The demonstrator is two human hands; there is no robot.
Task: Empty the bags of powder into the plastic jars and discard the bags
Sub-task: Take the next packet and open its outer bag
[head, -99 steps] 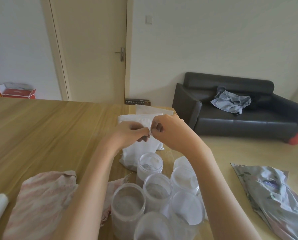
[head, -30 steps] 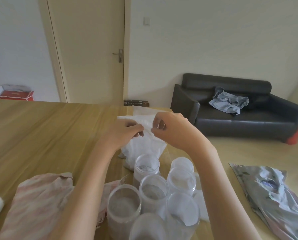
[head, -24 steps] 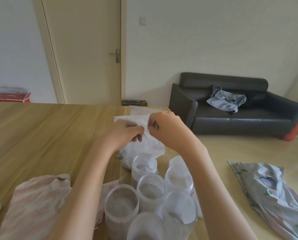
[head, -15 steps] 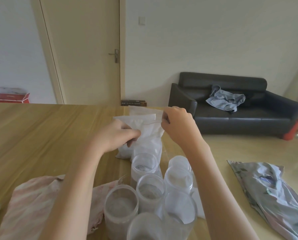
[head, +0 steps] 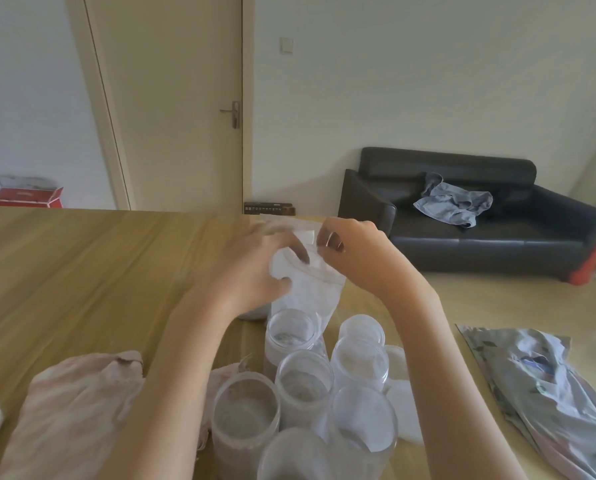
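A clear bag of white powder (head: 307, 292) stands upright on the wooden table (head: 82, 271), just behind a cluster of several open plastic jars (head: 303, 379). My left hand (head: 251, 268) grips the bag's upper left side, fingers curled over its mouth. My right hand (head: 355, 254) pinches the top edge of the bag on the right. The bag's mouth looks spread between the two hands. Some jars hold greyish or white powder; the nearest jar (head: 244, 414) has grey powder inside. More white bags (head: 289, 220) lie behind my hands, mostly hidden.
A pink striped cloth (head: 71, 410) lies at the front left. A crumpled silver floral bag (head: 553, 393) lies at the right. White jar lids (head: 404, 400) sit right of the jars. A black sofa (head: 463, 216) and a door stand beyond the table.
My hands, first pinching the bag's top together, pulled apart and came back. The bag now stands upright with its mouth spread, and my left hand has shifted onto its upper left side.
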